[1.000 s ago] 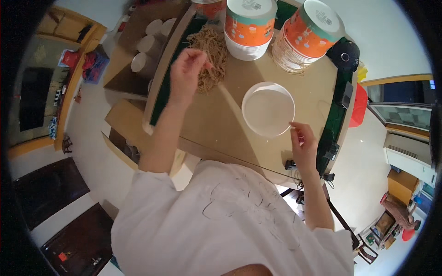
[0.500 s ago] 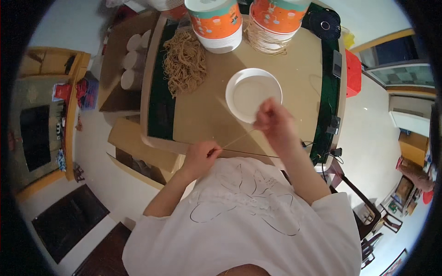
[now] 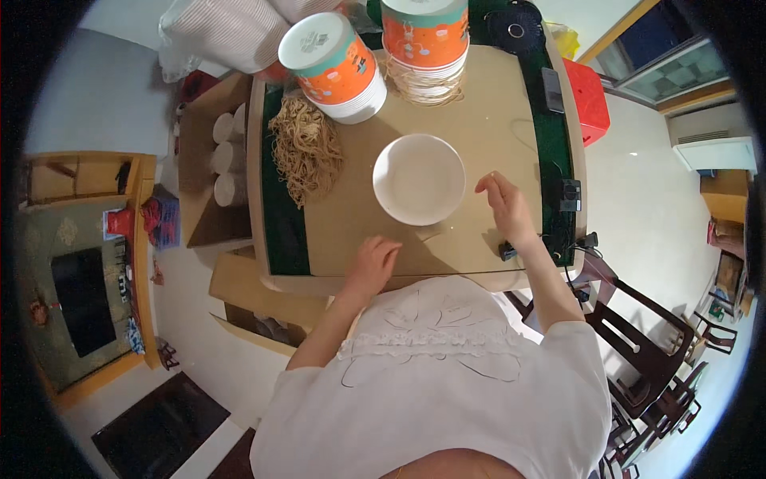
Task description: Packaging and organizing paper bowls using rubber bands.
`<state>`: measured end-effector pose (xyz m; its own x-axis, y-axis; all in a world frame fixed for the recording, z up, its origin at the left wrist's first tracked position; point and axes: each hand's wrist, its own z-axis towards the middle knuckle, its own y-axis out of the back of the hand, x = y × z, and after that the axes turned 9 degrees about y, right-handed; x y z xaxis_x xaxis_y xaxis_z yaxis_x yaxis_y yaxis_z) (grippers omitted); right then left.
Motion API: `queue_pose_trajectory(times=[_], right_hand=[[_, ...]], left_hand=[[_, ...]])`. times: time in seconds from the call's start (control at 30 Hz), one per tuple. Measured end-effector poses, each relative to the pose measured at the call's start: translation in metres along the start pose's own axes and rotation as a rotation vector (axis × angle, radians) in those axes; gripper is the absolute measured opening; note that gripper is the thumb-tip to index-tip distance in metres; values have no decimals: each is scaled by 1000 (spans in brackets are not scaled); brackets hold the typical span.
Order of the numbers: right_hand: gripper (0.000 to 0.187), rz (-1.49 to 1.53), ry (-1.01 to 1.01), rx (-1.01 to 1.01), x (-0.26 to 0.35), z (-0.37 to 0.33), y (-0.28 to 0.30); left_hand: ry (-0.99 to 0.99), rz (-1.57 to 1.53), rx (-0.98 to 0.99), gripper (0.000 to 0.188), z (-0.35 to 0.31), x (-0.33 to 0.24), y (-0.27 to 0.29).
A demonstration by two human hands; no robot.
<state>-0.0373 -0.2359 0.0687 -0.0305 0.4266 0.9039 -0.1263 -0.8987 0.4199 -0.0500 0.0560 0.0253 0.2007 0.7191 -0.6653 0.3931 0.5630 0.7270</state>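
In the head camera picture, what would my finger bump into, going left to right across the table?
Tan stringy tangle → white tub → the person's right hand → flat grey gadget.

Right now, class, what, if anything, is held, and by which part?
Neither the left hand nor the right hand holds the white bowl; whether either pinches anything thin cannot be told.

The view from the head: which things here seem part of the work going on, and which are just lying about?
Probably in use:
- white tub, between the left hand and right hand
- tangled tan strings
- left tub stack
- right tub stack, strands about its lower part

Apparently just lying about:
- dark rectangular device
- round black object
- red object
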Motion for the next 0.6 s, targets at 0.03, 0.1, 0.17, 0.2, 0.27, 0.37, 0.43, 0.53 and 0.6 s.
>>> queue_pose_trajectory(times=[0.03,0.1,0.17,0.2,0.27,0.37,0.43,0.53,0.6], right_hand=[[19,-146,31,-21,1,0,-1],[16,-265,88,33,16,-2,-1],[14,-389,138,86,23,-6,-7],[13,-437,184,133,24,-8,-12],[13,-516,200,214,33,-10,-19],[16,-578,191,279,14,-8,-22],[17,-546,208,237,8,-9,-21],[17,-325,127,169,11,-5,-13],[16,-134,28,124,5,-3,-11]], left_hand=[[13,-71,14,15,20,-31,8],[38,-257,1,17,46,-77,15],[37,-377,-16,17,68,-101,17],[11,-280,9,19,78,-113,21],[-142,-226,7,23,94,-113,12],[-71,-293,114,22,107,-108,-5],[-115,-352,135,22,112,-100,-15],[-70,-419,144,22,116,-95,-22],[-37,-533,191,22,121,-90,-25]])
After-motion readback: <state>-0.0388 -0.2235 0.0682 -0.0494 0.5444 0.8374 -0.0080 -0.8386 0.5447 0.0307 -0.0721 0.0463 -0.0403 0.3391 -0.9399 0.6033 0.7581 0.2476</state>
